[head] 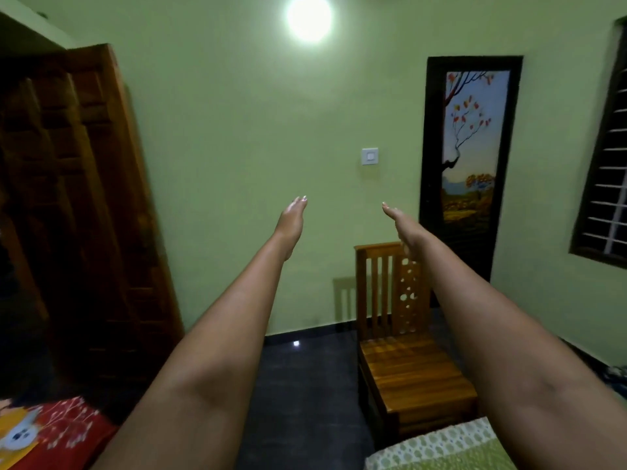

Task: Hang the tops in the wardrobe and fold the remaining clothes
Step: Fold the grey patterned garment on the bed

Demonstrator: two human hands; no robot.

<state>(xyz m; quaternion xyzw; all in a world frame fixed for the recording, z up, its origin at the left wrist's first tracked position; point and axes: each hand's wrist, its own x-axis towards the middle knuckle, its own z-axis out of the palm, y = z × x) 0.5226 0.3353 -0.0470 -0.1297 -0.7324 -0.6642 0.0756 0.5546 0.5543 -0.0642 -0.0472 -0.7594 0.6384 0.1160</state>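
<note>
Both my arms stretch straight out in front of me toward the green wall. My left hand (292,218) is held edge-on with straight fingers and holds nothing. My right hand (402,225) is likewise flat, fingers straight, empty. The dark wooden wardrobe (71,198) stands at the left, its carved door seen at an angle. At the bottom left lie clothes: a red garment with a white pattern (68,432) and a yellow piece with a grey print (17,435). Neither hand touches them.
A wooden chair (403,351) stands against the wall under my right arm. A bed corner with a green patterned sheet (437,449) shows at the bottom right. The floor (305,385) is dark tile. A framed painting (470,157) and a window (604,164) are on the right.
</note>
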